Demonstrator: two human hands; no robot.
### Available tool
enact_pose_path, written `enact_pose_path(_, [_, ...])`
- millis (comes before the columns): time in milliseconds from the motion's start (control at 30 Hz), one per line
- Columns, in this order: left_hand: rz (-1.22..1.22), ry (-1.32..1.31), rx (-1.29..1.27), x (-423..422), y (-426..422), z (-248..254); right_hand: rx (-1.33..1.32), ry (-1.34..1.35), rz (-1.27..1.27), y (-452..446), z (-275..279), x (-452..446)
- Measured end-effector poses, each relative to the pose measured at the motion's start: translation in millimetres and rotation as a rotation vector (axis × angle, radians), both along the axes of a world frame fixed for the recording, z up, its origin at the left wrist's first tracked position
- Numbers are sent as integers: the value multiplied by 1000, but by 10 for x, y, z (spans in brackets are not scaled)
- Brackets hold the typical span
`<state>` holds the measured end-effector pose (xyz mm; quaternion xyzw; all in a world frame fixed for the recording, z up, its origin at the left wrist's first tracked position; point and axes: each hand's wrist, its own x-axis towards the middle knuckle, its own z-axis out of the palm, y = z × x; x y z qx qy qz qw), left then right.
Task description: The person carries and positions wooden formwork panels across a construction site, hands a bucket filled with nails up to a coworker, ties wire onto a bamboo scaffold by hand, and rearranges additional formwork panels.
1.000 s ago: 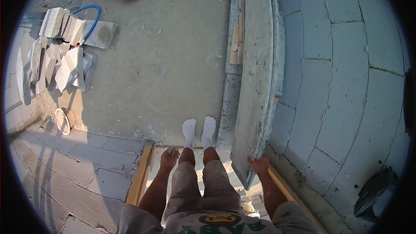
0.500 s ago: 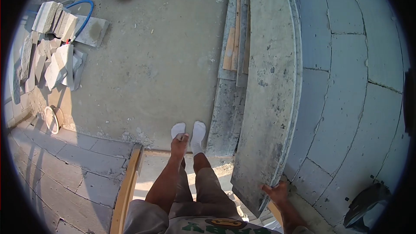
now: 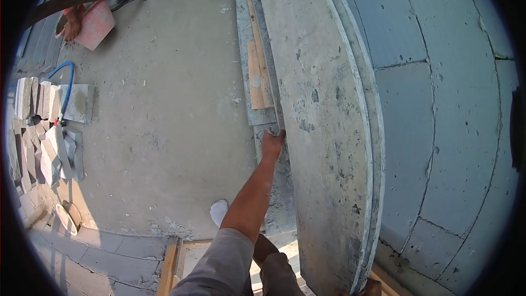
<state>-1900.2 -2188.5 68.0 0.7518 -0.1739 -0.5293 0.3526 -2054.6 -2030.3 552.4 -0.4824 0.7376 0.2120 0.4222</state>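
The wide boards (image 3: 323, 104) ran along the right edge of the floor (image 3: 181, 104), beside the block wall (image 3: 400, 131). The right hand (image 3: 372, 288), partly cut off by the view, gripped the wide boards at their near end. The left hand (image 3: 272, 145), fingers bent, was at the near end of a narrow board (image 3: 277, 111); whether it gripped could not be determined. Wood strips (image 3: 255, 63) lay just left of that board. Broken blocks (image 3: 49, 153) were piled at the floor's left edge. Near its far left corner, another person's hand (image 3: 72, 28) touched a red tub (image 3: 97, 26).
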Motion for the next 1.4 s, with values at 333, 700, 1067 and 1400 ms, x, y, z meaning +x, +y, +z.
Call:
enact_pose_path(333, [79,483,-206,146,-674,-567,22,31,-311,72,-115,54])
enact_pose_path(700, [4,192,-146,2464,360,316,-27,4,-82,-45,475,215])
enact_pose_path(1067, [92,326,151,3057,3201,1371,-253,-129,114,333,-783,-537])
enact_pose_path(1400, [137,377,48,2850,3575,1567,-213,-101,81,446,-1265,-728])
